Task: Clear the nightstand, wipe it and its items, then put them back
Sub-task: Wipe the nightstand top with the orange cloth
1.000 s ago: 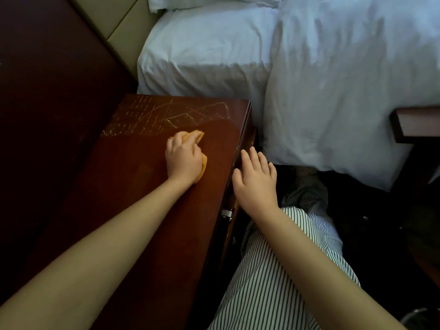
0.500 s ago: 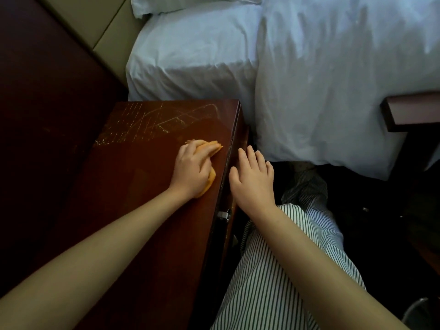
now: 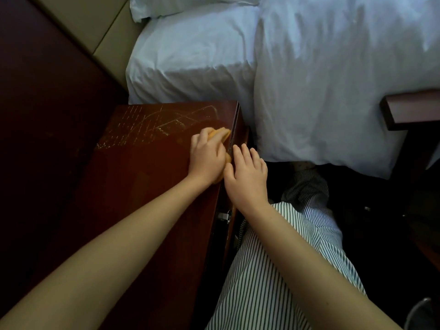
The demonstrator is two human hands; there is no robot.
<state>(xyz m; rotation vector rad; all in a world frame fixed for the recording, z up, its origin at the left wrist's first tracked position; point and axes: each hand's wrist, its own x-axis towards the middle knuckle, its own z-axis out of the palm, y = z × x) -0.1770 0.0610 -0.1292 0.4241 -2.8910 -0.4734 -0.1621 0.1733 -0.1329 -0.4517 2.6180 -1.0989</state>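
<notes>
To the far left of the left hand [image 3: 207,158], a dark wooden panel [image 3: 47,115] runs alongside the bench [image 3: 142,198]. Pale scratch marks [image 3: 154,125] cross the bench's red-brown top just beyond that hand. The left hand lies palm down near the bench's right edge, fingers curled over a bunched orange cloth [image 3: 220,133] and pressing it to the wood. The cloth shows past the fingertips and under the palm. Just beside it, the right hand [image 3: 247,172] is relaxed, fingers straight, at the bench's right edge, holding nothing. Near the right wrist a small metal latch [image 3: 223,215] sits on the bench's side. Beyond the hands lies the bed's white sheet [image 3: 190,55]. To their right hangs a white duvet [image 3: 333,79], and striped trousers [image 3: 273,270] lie under the right forearm.
</notes>
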